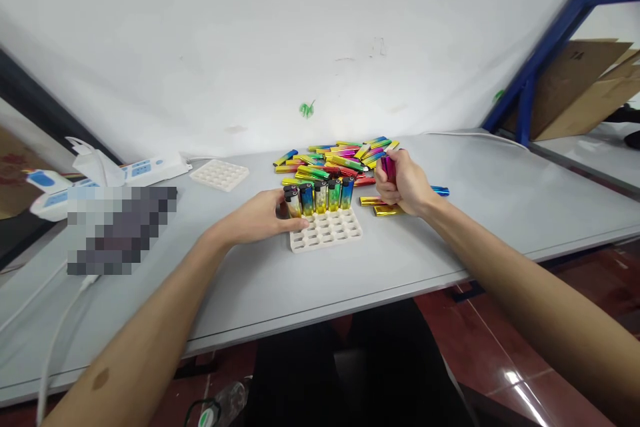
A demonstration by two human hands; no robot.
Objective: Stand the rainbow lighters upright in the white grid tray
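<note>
A white lighter rack (326,230) with rows of slots lies near the middle of the table. Its back row holds several upright lighters (321,197), shiny blue, green, silver and gold with black tops. My left hand (263,217) grips the rack's left end, thumb on the top face in front of the leftmost lighter; the other fingers are partly hidden behind. In my right hand (404,183) is a magenta lighter (388,169), raised to the right of the rack, with the fingers wrapped round it. Loose metallic-coloured lighters (340,159) lie heaped behind the rack.
A few gold lighters (387,210) lie below my right hand. A second white rack (220,174) sits at the back left. Farther left are power strips (150,169) with cables and a pixelated dark object (125,230). A blue frame (525,107) and cardboard (580,90) stand at right.
</note>
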